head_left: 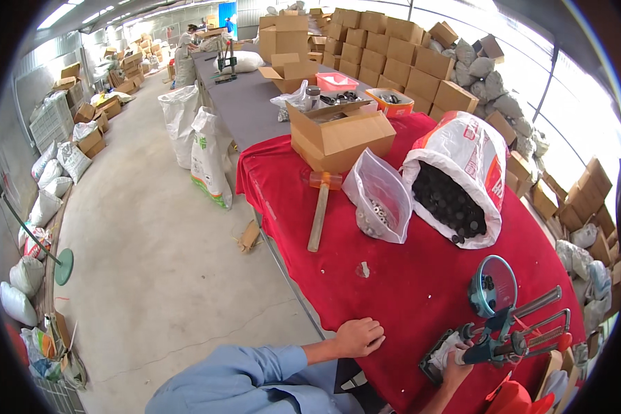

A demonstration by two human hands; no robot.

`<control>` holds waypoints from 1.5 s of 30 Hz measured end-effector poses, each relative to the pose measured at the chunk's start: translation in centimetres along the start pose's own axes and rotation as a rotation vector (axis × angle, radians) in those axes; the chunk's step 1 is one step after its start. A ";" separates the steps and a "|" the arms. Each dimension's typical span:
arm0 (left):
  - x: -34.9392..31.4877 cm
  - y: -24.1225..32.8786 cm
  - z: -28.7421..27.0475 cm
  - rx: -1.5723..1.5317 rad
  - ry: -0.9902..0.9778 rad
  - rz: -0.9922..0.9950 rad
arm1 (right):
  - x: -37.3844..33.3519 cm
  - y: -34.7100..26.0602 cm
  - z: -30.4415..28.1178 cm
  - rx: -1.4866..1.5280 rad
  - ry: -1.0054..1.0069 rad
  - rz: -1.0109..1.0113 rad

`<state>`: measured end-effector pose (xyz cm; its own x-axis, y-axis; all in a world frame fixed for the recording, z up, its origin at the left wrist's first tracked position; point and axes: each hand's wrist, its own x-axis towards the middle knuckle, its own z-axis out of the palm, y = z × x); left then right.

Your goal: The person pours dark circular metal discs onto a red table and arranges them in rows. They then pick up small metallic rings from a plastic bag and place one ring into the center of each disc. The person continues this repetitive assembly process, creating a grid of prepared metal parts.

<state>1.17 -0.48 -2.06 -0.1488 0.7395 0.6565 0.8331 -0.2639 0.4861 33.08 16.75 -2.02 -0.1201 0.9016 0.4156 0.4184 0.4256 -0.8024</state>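
Note:
My left hand [360, 337] rests on the near edge of the red cloth, its fingers curled in and nothing showing in them. Low on the right, my right hand [457, 369] is at the base of a teal hand press [491, 343], fingers bent together against its lower part. What they pinch, if anything, is too small to make out. White wrapping covers part of the press's dark base [435, 359]. Just beyond the press, a teal bowl [493, 286] holds a few small dark pieces. A white sack [462, 148] lies open, spilling black round caps [448, 200].
A clear zip bag [379, 183] of small metallic rings and a mallet [319, 214] lie farther up the red cloth [386, 290]. Behind them stands an open carton [345, 141]. Red fabric [521, 399] sits at lower right. White sacks [207, 155] stand left of the table.

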 end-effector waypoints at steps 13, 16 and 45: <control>1.1 1.5 -0.6 0.090 -0.080 -0.025 | -0.7 -1.9 -0.6 0.279 0.002 0.049; 1.2 1.6 -0.7 0.111 -0.099 -0.013 | -1.0 -4.0 -0.8 0.298 -0.044 -0.042; 1.0 0.4 0.1 0.086 -0.103 0.020 | -1.8 -4.0 -2.4 0.321 0.336 0.195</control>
<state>1.43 0.24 -1.29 -0.0802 0.7954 0.6008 0.8786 -0.2282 0.4194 33.77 13.23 1.50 0.2510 0.9144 0.3177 0.0998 0.3020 -0.9481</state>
